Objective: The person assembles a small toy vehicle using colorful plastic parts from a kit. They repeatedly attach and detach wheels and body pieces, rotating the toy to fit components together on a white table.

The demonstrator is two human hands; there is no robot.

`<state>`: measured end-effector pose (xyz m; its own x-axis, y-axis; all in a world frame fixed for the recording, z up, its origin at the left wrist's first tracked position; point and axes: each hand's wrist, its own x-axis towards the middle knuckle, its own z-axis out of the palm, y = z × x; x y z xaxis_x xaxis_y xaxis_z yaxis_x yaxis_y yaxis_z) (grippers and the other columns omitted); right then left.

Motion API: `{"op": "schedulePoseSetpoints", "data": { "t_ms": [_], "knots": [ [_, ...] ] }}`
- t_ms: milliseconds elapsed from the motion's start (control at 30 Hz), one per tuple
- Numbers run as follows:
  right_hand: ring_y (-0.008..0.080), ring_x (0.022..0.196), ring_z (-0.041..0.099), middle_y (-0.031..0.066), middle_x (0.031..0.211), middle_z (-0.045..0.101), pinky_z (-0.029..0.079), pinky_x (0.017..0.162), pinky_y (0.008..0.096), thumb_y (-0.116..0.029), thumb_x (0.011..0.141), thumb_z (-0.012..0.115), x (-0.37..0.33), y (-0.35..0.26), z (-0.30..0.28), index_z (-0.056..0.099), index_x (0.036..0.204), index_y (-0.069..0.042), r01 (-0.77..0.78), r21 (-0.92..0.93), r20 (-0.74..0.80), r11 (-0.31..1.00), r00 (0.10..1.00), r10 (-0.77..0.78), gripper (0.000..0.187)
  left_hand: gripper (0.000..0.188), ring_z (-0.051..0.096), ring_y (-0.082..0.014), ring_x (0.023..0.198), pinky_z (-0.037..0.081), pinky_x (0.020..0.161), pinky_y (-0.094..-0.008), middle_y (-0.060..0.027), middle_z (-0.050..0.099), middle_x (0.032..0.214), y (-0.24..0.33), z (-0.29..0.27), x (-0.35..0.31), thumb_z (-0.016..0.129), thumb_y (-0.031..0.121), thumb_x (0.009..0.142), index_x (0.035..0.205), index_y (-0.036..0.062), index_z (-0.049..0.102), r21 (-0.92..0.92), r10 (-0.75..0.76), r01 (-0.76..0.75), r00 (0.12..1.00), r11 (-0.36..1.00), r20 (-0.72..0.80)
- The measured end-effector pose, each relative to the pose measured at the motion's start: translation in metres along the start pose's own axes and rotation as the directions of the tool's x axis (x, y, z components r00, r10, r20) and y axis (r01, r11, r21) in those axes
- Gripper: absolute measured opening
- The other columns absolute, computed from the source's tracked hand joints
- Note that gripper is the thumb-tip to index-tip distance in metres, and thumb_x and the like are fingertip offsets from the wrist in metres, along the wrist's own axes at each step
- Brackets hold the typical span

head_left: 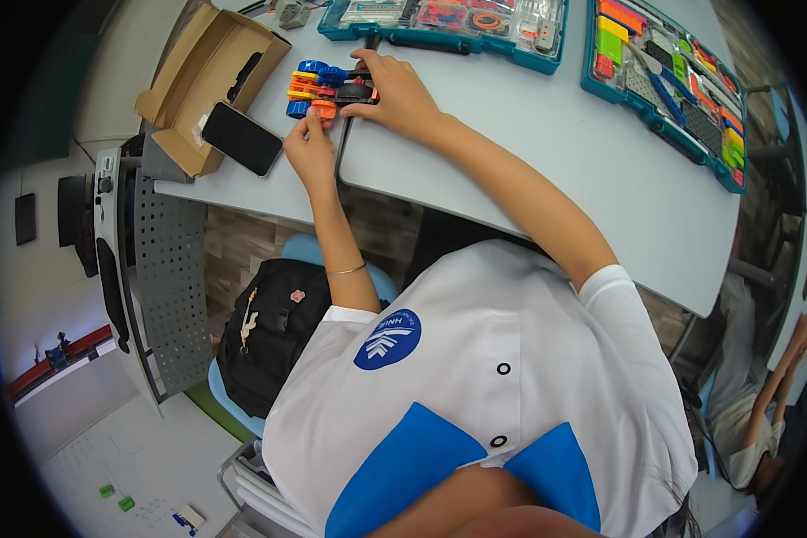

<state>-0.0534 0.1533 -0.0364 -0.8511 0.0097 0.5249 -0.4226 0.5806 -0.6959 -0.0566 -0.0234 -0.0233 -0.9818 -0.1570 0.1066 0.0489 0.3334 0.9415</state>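
A small toy vehicle built from plastic construction parts, with blue, orange, yellow and black pieces, is at the far side of the white table. My left hand pinches an orange round piece at its near side with thumb and forefinger. Around the vehicle's right end, which is black and dark grey, my right hand curls with thumb and fingers on opposite sides. The palm side of that grip is partly hidden. Left of my left hand lies a black phone, its screen dark.
An open cardboard box with a black item inside stands at the left. Two teal parts cases, one at the back and one at the right, hold colourful pieces. A black backpack rests on a blue chair. Another person sits far right.
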Motion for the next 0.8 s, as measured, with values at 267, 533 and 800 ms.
{"op": "schedulePoseSetpoints", "data": {
  "t_ms": [267,533,800],
  "knots": [
    [0.0313,0.114,0.055,0.0132,0.129,0.055,0.045,0.094,0.0426,-0.038,0.079,0.078,-0.005,0.0,-0.001,0.045,0.146,-0.031,0.155,-0.143,0.016,0.978,0.988,-0.154,0.075,0.039,0.053,-0.0075,0.049,0.039,0.047,-0.022,-0.006,0.066,0.071,0.001,0.0,-0.002,0.065,0.031,0.097,0.086,-0.0059,0.07,0.026,0.093,-0.092,0.995,0.995,-0.047],
    [0.033,0.119,0.053,0.0148,0.133,0.053,0.042,0.102,0.0425,-0.034,0.083,0.076,-0.014,-0.002,-0.016,0.038,0.15,-0.021,0.118,0.016,-0.052,0.993,0.992,-0.117,0.078,0.039,0.058,-0.0092,0.052,0.043,0.049,-0.0249,-0.007,0.067,0.072,-0.001,0.004,-0.002,0.066,0.031,0.096,0.087,-0.007,0.07,0.079,0.17,-0.164,0.983,0.983,-0.075],
    [0.03,0.124,0.051,0.0185,0.133,0.054,0.037,0.108,0.0398,-0.038,0.098,0.058,-0.105,-0.011,-0.115,0.036,0.149,-0.008,-0.32,0.202,-0.248,0.925,0.898,0.365,0.063,0.039,0.057,-0.0127,0.054,0.045,0.054,-0.0291,-0.0081,0.065,0.074,0.008,0.01,-0.016,0.069,0.034,0.092,0.087,-0.0046,0.07,0.238,0.183,-0.156,0.978,0.959,-0.097]
  ]
}}
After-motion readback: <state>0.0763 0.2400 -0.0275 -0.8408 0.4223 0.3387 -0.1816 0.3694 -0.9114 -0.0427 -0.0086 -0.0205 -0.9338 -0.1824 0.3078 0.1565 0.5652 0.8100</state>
